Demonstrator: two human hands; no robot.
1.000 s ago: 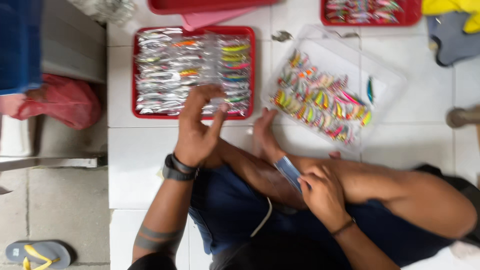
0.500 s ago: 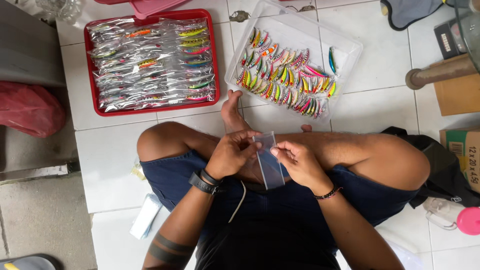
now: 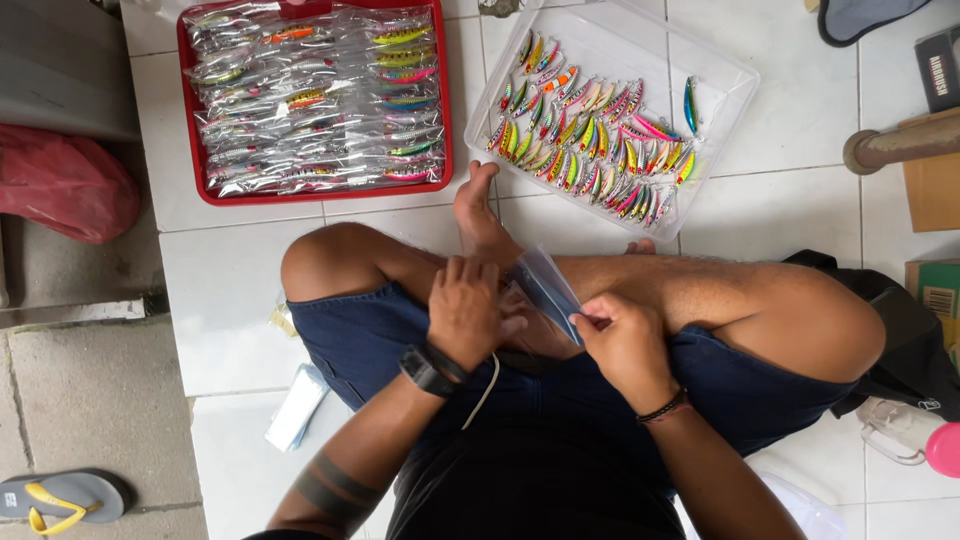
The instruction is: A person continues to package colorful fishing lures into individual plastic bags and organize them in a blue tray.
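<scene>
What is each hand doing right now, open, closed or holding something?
Left hand: fingers curled onto the small clear plastic bag, holding its left side.
Right hand: fingers pinched shut on the same bag's lower edge.

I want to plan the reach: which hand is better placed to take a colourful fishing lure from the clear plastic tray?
Probably the right hand: it lies nearer the clear plastic tray, though both hands hold the small clear plastic bag.

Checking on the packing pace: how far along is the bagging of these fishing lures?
Done: the red tray holds many bagged lures. In hand: the left hand and right hand hold one clear bag. Left: the clear box is about half covered with loose lures.
</scene>
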